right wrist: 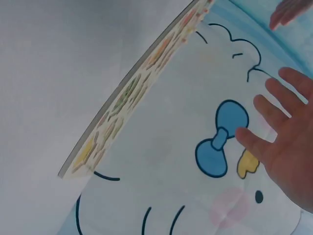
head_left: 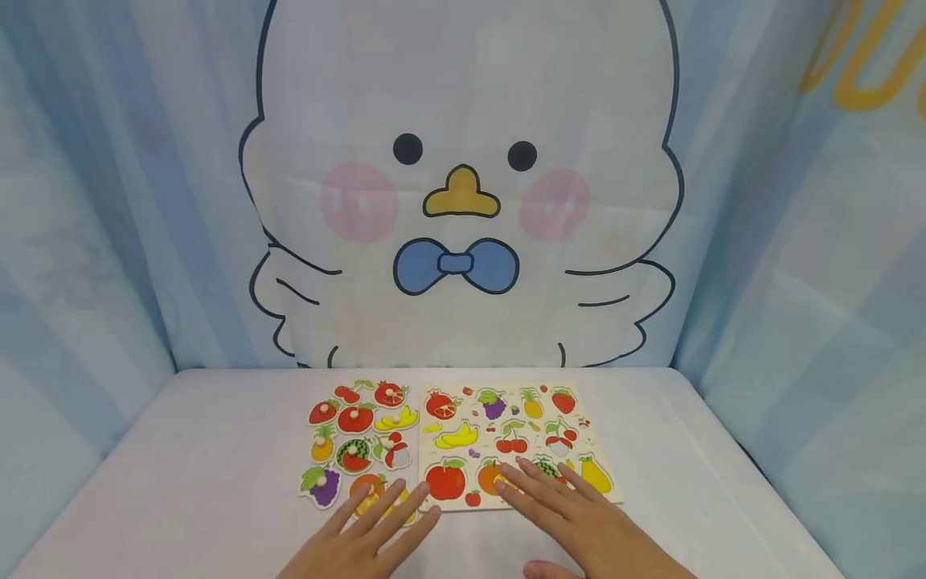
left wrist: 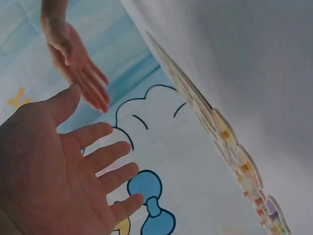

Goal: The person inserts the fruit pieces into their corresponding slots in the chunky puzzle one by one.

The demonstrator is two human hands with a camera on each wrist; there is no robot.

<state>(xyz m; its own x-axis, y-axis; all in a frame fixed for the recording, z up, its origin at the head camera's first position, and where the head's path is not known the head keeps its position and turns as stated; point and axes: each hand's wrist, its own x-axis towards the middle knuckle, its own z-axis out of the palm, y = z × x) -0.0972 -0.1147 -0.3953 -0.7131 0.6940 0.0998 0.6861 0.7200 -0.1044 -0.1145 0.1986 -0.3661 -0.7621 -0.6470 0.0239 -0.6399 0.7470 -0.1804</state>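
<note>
My left hand (head_left: 365, 535) is held with its fingers spread, above the table's near side. In the head view its fingertips overlap the loose orange piece (head_left: 366, 484) and a yellow piece, partly hiding both. Other loose fruit pieces with small knobs lie around, among them grapes (head_left: 321, 487), a watermelon (head_left: 354, 456), an apple (head_left: 356, 418) and bananas (head_left: 396, 420). My right hand (head_left: 586, 519), fingers extended, covers part of the wooden fruit puzzle board (head_left: 448, 504) in that view. Both wrist views show empty palms, apart from the board and pieces.
Puzzle board and pieces lie side by side on a white table (head_left: 174, 482). Behind stands a cloth backdrop (head_left: 463, 322) printed with a white bird in a blue bow tie. Pale blue curtains (head_left: 796, 281) hang on both sides.
</note>
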